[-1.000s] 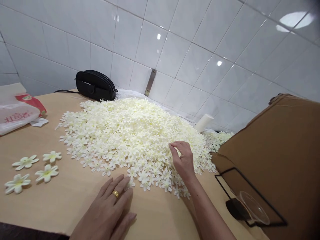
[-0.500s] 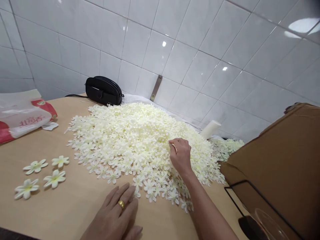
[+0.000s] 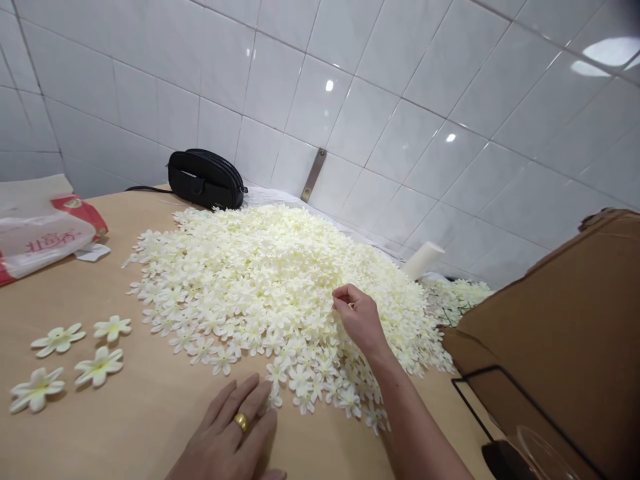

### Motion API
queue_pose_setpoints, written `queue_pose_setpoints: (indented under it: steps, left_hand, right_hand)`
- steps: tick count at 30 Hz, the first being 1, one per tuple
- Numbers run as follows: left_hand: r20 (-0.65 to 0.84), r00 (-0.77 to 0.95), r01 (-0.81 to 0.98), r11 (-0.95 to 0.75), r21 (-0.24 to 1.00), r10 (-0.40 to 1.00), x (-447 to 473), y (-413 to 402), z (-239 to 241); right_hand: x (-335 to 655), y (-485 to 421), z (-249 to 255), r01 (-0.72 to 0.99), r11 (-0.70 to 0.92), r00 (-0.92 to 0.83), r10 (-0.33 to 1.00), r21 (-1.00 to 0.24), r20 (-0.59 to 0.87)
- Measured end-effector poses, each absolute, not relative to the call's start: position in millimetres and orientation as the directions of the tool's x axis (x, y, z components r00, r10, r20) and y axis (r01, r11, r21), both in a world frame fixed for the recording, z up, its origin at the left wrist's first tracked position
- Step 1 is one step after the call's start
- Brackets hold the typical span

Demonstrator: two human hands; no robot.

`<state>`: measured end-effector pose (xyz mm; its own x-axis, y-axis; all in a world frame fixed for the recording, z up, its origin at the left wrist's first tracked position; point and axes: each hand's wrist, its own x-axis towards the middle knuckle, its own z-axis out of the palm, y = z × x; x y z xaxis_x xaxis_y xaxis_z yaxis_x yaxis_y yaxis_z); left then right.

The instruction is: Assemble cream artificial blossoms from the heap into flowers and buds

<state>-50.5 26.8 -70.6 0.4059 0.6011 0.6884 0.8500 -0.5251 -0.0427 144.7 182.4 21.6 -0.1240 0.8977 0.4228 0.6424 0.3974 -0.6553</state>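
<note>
1. Four separate flowers (image 3: 100,365) lie flat on the table (image 3: 140,413), well to the left of the left hand (image 3: 235,437). Only these are set apart.
2. The pile of flowers (image 3: 260,280), large and heaped, stretches ahead of both hands, so nearly all appears left.
3. The right hand (image 3: 361,321) rests on the pile's near slope, thumb and forefinger pinched narrow. I cannot tell whether a flower is caught between them.
4. The left hand lies palm down, fingers loosely spread and holding nothing, its fingertips at the pile's edge.
5. Compared with half a second ago, the right hand sits slightly lower on the pile, while the left hand has barely shifted.
</note>
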Motion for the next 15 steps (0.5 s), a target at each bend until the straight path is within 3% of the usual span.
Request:
queue_pose_setpoints:
  steps: [7,15]
  left_hand:
    - [0.666,0.341,0.856,-0.512,0.072,0.663,-44,21,-60]
    - [0.592,0.294,0.842,-0.497,0.212,0.751,-39,13,-45]
  right_hand:
    - [147,177,26,0.739,0.430,-0.149,0.855,-0.518,0.497]
    - [143,146,35,0.740,0.587,-0.423,0.786,-0.328,0.450]
